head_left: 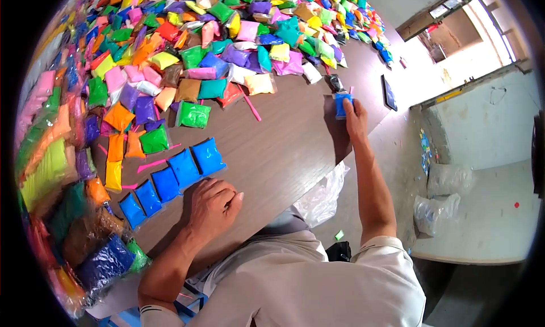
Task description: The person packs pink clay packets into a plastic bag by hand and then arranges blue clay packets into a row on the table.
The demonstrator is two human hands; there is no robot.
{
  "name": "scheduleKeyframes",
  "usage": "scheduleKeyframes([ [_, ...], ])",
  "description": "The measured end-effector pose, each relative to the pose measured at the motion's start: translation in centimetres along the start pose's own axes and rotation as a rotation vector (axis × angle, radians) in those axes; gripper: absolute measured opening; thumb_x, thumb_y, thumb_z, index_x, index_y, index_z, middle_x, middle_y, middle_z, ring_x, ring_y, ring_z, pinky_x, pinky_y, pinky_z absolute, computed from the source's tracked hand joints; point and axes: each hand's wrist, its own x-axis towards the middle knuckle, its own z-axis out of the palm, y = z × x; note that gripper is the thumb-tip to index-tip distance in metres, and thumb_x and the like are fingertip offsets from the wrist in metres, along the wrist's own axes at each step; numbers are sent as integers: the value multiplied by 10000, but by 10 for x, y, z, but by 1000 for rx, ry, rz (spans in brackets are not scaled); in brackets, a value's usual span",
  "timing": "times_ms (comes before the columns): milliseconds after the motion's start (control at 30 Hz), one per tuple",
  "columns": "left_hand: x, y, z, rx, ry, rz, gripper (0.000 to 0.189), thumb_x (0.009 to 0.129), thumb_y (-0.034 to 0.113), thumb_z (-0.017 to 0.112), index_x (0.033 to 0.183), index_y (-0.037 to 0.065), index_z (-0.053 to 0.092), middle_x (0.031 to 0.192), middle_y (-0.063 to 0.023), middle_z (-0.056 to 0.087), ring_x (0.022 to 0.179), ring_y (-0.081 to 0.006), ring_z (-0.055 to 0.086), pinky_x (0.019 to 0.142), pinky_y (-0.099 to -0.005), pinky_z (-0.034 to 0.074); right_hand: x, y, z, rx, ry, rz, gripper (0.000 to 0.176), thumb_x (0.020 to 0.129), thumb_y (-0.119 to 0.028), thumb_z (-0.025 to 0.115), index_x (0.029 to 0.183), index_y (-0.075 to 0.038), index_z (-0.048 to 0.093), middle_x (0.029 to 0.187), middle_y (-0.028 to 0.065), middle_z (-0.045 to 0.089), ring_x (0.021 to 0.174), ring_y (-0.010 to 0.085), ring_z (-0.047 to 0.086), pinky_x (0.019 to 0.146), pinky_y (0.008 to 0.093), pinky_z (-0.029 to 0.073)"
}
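Note:
My right hand (pixel 355 116) reaches far out over the brown table (pixel 284 151) and grips a small blue packet (pixel 343 104) near the table's right edge. My left hand (pixel 214 207) rests knuckles-down on the table, fingers curled with nothing in them. Just left of it lies a row of several blue packets (pixel 170 181), laid side by side in a diagonal line. The nearest packet almost touches my left hand.
A big heap of coloured packets (pixel 187 38) covers the far and left part of the table. Pink sticks (pixel 251 108) lie among them. A dark phone (pixel 389 93) and a small black object (pixel 336 82) sit near the right edge. Clear plastic bags (pixel 445 193) lie on the floor.

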Motion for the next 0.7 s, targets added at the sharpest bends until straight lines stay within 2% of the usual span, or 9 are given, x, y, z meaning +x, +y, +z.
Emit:
scheduleKeyframes([
  [33,-1,-1,1,-9,21,-13,143,818,132,703,710,56,648,780,-56,645,733,-266,608,683,-396,474,-6,-16,4,31,50,0,326,983,-313,605,1058,-1,660,842,-37,582,782,69,511,697,247,432],
  [133,-2,-3,-1,-23,10,1,142,817,128,707,708,53,655,783,-55,648,737,-263,607,691,-388,476,-37,-55,36,200,32,-21,265,974,-277,628,1003,-17,672,804,-50,567,746,48,475,655,231,393],
  [267,-9,-10,6,-48,12,-42,182,810,123,707,664,59,619,766,-51,630,743,-252,602,694,-380,474,-101,-107,91,405,-420,120,207,952,-183,675,1074,-18,698,904,-35,646,825,47,549,744,224,462],
  [400,-9,-9,5,-77,21,-38,192,817,135,700,667,56,611,782,-53,618,752,-251,598,701,-390,475,-135,-149,143,446,-609,131,231,941,-182,692,1026,32,694,836,-32,632,752,52,536,663,222,452],
  [500,-10,-11,7,-58,27,-13,193,820,147,701,675,56,613,795,-53,614,773,-247,599,712,-389,474,-136,-162,165,308,-592,48,254,934,-175,698,1082,29,661,797,-4,639,713,59,532,616,230,435],
  [600,-12,-13,8,-67,37,-3,197,823,157,701,676,58,615,795,-53,611,791,-244,601,719,-389,472,-142,-172,175,198,-478,6,314,930,-181,701,1155,19,610,764,41,645,689,67,527,588,243,427],
  [633,-12,-13,9,-70,46,-3,199,823,165,702,676,59,619,790,-52,610,788,-245,599,717,-390,471,-143,-169,176,143,-454,-73,390,913,-199,718,1210,5,568,765,95,654,655,94,536,577,255,432],
  [700,-12,-13,8,-72,31,-22,200,833,176,685,678,60,634,774,-60,603,790,-248,597,732,-398,471,-146,-164,177,76,-415,-164,398,900,-210,728,1203,-1,576,754,94,640,642,129,542,590,274,445],
])
